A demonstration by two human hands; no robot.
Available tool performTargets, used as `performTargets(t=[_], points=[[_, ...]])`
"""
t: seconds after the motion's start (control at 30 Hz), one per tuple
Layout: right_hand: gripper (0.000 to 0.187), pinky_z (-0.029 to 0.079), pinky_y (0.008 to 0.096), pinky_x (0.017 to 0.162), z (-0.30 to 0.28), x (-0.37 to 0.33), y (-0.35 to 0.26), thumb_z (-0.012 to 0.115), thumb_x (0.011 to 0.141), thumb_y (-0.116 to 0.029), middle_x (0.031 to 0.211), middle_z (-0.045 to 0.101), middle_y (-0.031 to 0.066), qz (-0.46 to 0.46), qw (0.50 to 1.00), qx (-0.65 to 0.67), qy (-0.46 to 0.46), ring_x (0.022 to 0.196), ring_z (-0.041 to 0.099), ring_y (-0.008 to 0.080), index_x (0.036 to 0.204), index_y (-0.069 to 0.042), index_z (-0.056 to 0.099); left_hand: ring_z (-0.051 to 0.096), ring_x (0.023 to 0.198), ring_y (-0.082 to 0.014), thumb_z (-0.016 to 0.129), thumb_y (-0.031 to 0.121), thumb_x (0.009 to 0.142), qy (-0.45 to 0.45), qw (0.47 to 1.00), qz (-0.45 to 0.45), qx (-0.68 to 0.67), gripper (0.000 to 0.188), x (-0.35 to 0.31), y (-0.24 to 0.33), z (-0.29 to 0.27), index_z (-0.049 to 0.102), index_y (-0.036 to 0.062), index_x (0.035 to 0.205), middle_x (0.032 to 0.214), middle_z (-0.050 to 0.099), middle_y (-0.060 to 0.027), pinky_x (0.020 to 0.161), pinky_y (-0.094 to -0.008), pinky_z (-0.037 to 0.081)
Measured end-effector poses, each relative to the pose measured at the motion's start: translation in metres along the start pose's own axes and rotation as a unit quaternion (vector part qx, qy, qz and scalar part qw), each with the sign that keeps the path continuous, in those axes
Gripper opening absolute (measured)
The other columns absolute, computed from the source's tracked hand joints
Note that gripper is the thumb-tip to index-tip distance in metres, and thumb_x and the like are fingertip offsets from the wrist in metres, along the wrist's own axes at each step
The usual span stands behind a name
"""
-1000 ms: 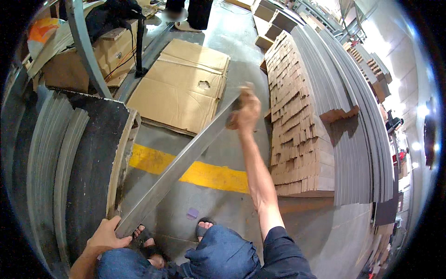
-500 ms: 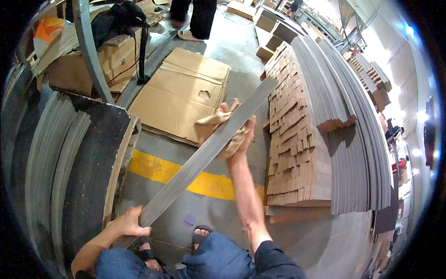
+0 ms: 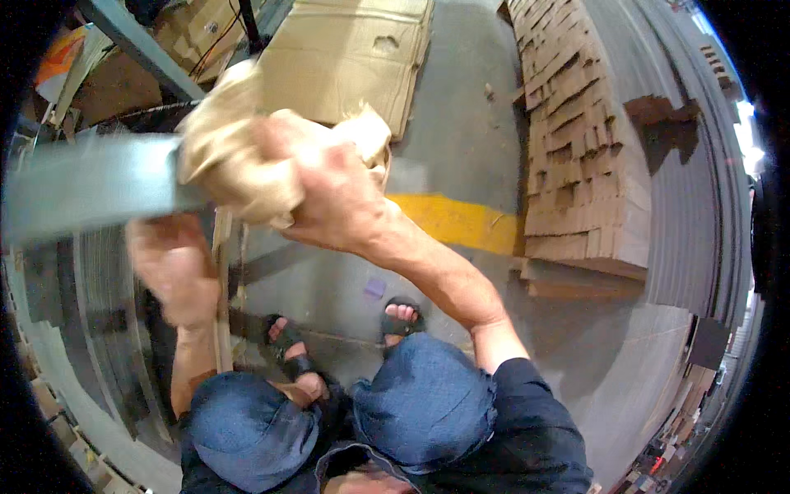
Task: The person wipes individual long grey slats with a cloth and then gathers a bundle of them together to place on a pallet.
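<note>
A long grey board [image 3: 95,185], smeared by motion, is raised at the left and reaches toward the rim of the view. My right hand [image 3: 325,181] is closed round a crumpled tan cloth [image 3: 239,156], pressed against the board's right end. Below the board's lower edge is my left hand [image 3: 174,267], blurred, its fingers going up behind the board and partly hidden; it seems to grip the board there. More cloth [image 3: 366,136] sticks out past my right knuckles.
On the right stands a tall stack of grey boards with brown edges [image 3: 576,165]. Flattened cardboard [image 3: 337,62] lies on the floor ahead, with a yellow floor stripe [image 3: 457,222] nearer. More grey boards [image 3: 107,329] are stacked at the left, by a metal post [image 3: 140,45].
The board has swung up and to the left, from a slant across the middle. My right hand with the cloth has come left and nearer; my left hand has risen. The view has tilted down.
</note>
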State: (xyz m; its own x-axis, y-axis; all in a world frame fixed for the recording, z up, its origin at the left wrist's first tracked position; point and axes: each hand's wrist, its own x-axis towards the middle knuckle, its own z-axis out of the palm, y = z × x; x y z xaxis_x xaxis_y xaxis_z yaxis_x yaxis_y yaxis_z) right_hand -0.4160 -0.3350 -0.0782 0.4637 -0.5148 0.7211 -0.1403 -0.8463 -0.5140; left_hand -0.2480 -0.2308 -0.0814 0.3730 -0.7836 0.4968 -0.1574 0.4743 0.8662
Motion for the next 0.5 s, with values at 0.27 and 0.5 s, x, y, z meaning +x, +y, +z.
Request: performTargets(t=[0.27,0.5], points=[[0.048,0.056,0.0413,0.071,0.027,-0.038,0.027,0.074,0.069,-0.011,0.087,0.062,0.0116,-0.059,0.988,-0.107,-0.095,0.082,0.067,0.0279,0.115,-0.005,0.06,0.05,0.092,-0.0235,0.06,0.008,0.087,0.129,0.883,-0.105,-0.438,0.02,0.005,0.017,-0.064,0.046,0.0047,0.1,0.089,0.045,-0.0072,0.112,-0.0469,0.034],[0.036,0.049,0.0434,0.074,-0.042,-0.116,0.129,0.078,0.067,-0.008,0.091,0.06,0.0157,0.059,0.976,-0.142,-0.152,0.085,0.061,0.0368,0.095,-0.003,0.055,0.053,0.095,-0.0245,0.061,0.007,0.088,0.201,0.861,-0.145,-0.444,0.021,0.012,0.01,-0.112,0.046,0.0022,0.101,0.089,0.046,-0.0082,0.111,-0.0526,0.034]])
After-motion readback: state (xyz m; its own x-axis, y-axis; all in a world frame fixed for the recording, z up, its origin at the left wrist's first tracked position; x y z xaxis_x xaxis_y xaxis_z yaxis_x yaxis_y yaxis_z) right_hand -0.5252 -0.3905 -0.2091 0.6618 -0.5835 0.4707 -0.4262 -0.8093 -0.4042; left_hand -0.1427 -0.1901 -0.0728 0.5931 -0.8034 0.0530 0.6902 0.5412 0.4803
